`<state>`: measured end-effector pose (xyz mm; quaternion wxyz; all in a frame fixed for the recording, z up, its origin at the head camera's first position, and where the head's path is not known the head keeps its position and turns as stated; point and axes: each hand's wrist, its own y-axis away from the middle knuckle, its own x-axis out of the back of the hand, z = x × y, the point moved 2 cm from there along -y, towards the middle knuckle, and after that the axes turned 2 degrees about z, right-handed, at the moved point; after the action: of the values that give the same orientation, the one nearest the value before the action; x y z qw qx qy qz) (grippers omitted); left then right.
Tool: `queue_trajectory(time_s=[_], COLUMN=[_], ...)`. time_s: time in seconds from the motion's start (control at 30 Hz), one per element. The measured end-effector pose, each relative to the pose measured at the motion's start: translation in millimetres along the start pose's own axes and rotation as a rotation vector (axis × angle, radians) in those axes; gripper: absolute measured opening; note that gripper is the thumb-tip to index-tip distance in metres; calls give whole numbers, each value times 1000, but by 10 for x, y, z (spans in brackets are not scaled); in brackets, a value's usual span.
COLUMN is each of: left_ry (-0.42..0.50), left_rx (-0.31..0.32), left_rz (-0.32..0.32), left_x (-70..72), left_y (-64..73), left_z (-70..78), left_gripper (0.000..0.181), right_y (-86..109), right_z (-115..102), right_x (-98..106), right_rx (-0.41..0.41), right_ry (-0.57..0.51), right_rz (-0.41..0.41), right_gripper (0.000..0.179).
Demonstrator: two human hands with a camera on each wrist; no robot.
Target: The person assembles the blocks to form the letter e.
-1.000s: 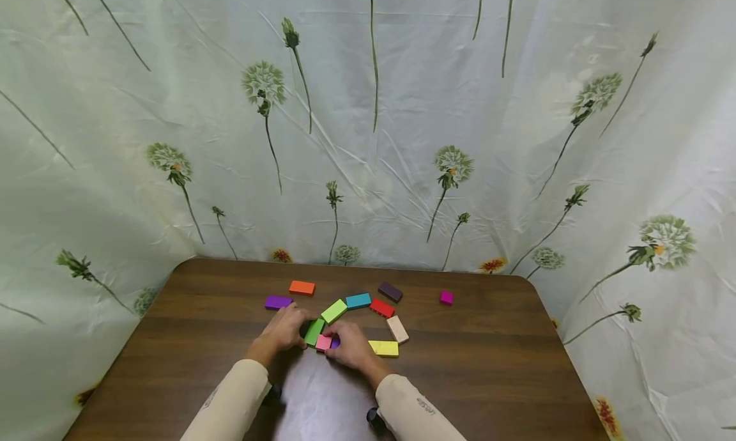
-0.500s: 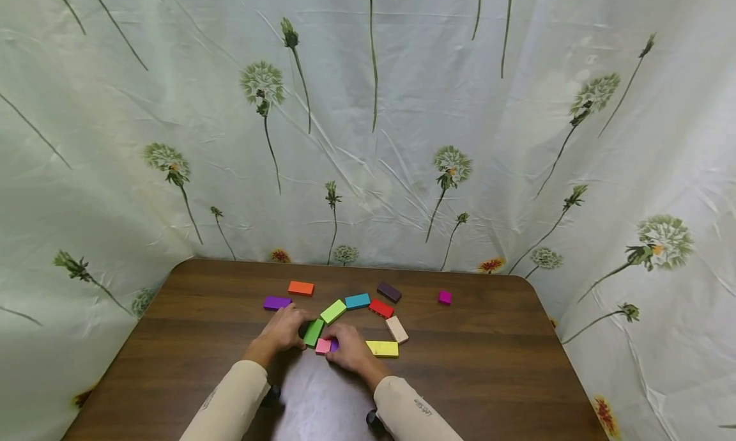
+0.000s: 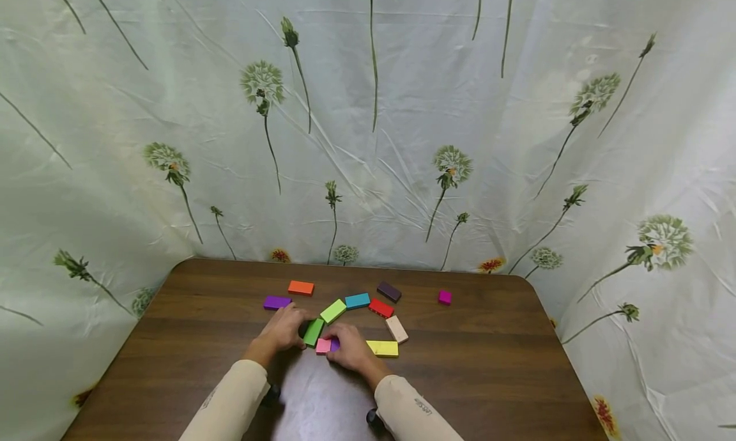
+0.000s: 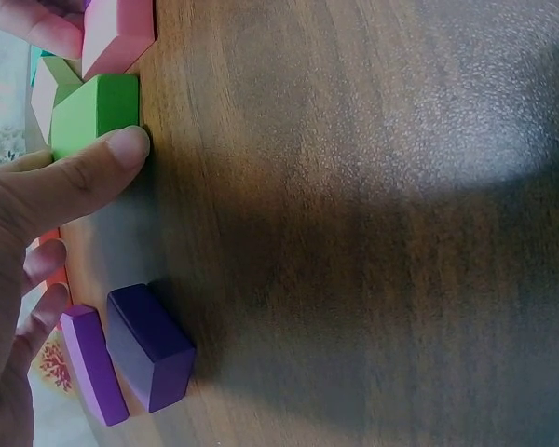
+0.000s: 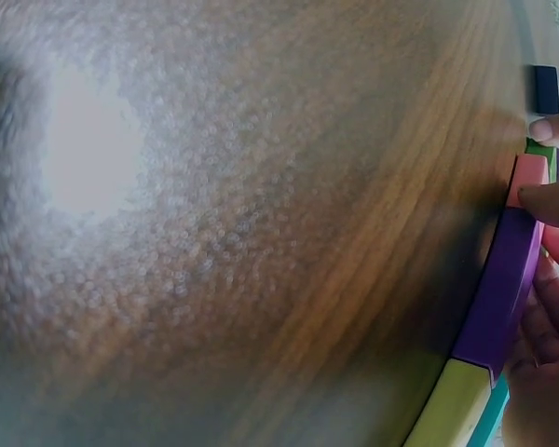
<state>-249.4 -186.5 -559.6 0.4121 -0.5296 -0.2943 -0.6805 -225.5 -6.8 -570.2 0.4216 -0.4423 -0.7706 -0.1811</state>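
Note:
Coloured blocks form a closed ring on the brown table. At its left side my left hand (image 3: 283, 329) pinches a green block (image 3: 313, 333) between thumb and index finger, the thumb at its near end. My right hand (image 3: 352, 348) holds a small pink block (image 3: 323, 346), which lies at the green block's near end. A long purple block (image 5: 498, 289) runs from the pink one to a yellow block (image 3: 384, 348), mostly covered by my right hand in the head view. Light green (image 3: 333, 311), blue (image 3: 358, 301), red (image 3: 381, 308) and beige (image 3: 397, 329) blocks make up the rest.
Outside the ring lie a violet block (image 3: 277, 303), an orange block (image 3: 301, 288), a dark brown block (image 3: 389, 292) and a small magenta block (image 3: 445, 297). A dark blue block (image 4: 149, 345) shows beside the violet one in the left wrist view. A flowered curtain hangs behind the table.
The pink block has shifted very slightly against the green one under my right hand. Both hands otherwise keep their places, and the other blocks lie as before.

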Motion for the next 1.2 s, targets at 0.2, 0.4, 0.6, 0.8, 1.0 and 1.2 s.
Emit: queue_trajectory(time_s=[0.2,0.4,0.6,0.8,1.0,1.2], left_ry=[-2,-2,30,20,21,45], left_rx=[-10,-43,3,-23,-22,11], left_rz=[15,32,14,26,35,30], left_x=[13,6,11,8,-4,-5], left_y=[14,15,10,32,41,21], left_z=[-6,7,-9,-21,-26,-4], left_gripper=[57,57,57,58,58,59], right_y=[15,134,277,438,589,632], right_z=[-12,26,195,352,446,476], right_x=[16,128,296,455,448,410], right_rx=[15,-25,-21,-39,-7,-22], right_ry=[10,-44,-32,31,79,117], right_rz=[9,42,127,109,105,87], right_gripper=[27,34,35,37,32,28])
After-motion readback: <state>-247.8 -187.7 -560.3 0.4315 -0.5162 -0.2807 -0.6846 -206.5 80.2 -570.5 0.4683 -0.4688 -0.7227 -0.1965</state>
